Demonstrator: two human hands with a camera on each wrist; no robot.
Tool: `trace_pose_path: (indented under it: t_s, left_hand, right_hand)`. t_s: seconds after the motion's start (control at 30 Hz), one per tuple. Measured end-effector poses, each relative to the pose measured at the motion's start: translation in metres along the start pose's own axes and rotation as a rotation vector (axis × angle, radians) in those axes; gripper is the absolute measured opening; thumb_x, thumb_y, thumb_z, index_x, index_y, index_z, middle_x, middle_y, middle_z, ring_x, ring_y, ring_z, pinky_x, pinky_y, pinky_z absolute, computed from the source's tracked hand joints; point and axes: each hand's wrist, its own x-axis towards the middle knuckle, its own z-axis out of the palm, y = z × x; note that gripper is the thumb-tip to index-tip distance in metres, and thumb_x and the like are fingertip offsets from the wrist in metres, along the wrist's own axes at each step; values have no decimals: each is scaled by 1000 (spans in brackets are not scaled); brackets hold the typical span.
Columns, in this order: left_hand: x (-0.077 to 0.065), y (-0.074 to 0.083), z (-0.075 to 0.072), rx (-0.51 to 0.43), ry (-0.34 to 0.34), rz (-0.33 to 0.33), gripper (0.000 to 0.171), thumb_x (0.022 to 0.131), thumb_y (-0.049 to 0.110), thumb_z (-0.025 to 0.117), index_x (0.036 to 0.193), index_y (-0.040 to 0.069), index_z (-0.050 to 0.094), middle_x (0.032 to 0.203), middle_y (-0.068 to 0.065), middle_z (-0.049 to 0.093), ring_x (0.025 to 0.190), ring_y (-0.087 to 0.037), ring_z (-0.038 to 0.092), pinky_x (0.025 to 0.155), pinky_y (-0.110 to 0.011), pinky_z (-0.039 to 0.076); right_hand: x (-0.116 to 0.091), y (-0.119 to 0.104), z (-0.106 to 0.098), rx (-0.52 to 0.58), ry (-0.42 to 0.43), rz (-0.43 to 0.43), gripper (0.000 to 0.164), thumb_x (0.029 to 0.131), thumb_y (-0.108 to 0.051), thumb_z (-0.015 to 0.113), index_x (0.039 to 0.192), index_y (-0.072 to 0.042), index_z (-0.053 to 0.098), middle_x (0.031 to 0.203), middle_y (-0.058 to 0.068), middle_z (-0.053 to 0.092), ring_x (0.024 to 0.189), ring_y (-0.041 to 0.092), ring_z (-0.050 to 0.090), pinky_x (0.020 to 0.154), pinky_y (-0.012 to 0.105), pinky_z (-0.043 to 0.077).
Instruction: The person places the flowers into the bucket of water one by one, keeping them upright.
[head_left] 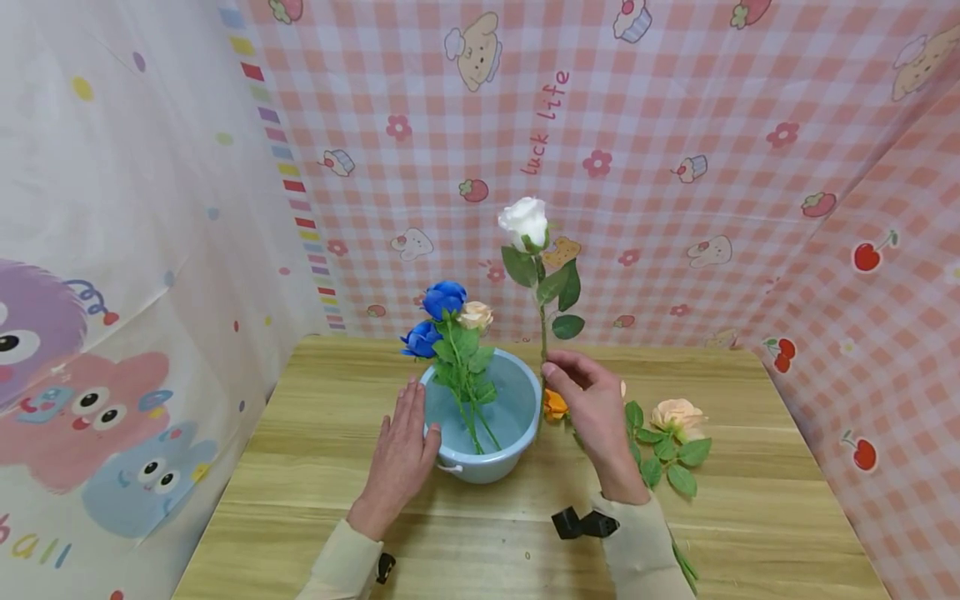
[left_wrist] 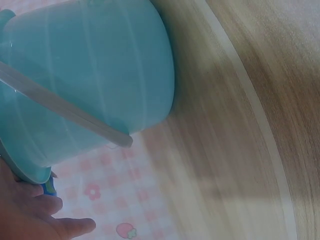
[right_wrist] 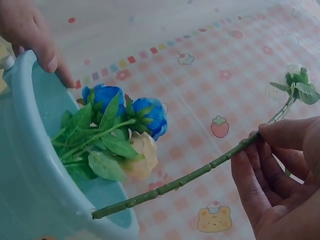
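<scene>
Sleeves [head_left: 637, 546] hugged the lower edge: right hand [head_left: 596, 408] pinching a rose [head_left: 527, 223], left hand [head_left: 403, 450], straight-fingered, seemingly steadying the bucket [head_left: 483, 470].

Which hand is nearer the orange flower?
Right. The right hand, holding the white rose, is close beside the orange flower in the head view; the left hand is at the opposite side of the bucket.
</scene>
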Motion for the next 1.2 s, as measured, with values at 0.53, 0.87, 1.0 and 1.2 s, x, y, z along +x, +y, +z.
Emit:
trace_pose_path:
  t_s: [0.53, 0.87, 1.0, 1.2]
  left_hand:
    - [-1, -1, 1, -11, 2, 4, 65, 109, 28, 45, 161, -7, 25, 171, -19, 18, 154, -41, 23, 115, -72, 27]
    - [-1, 0, 0, -12, 14, 12, 66, 109, 29, 45, 161, -6, 25, 170, -19, 19, 154, -42, 25, 114, -72, 29]
    - [-1, -1, 1, -6, 21, 17, 65, 108, 26, 47, 160, -7, 26, 170, -20, 20, 153, -43, 26, 114, -72, 30]
    - [-1, 0, 1, -10, 12, 10, 66, 109, 29, 45, 161, -6, 25, 171, -19, 19, 154, -42, 24, 114, -71, 29]
  right_hand:
    - [15, 0, 25, 55, -33, -40, 22, 95, -7, 73, 115, 3, 74, 103, 13, 73, 94, 18, 69, 83, 31, 61]
    - [17, 29, 37, -51, -94, -29, 18, 98, -7, 70, 112, 3, 73, 101, 15, 72, 93, 20, 69, 81, 30, 61]
    - [16, 39, 42, -101, -116, -49, 17, 98, -6, 70, 112, 4, 71, 100, 15, 72, 92, 23, 69, 80, 33, 62]
    - [15, 46, 49, -231, -129, -91, 17, 95, -5, 72, 110, 5, 71, 96, 14, 73, 86, 26, 71, 72, 30, 61]
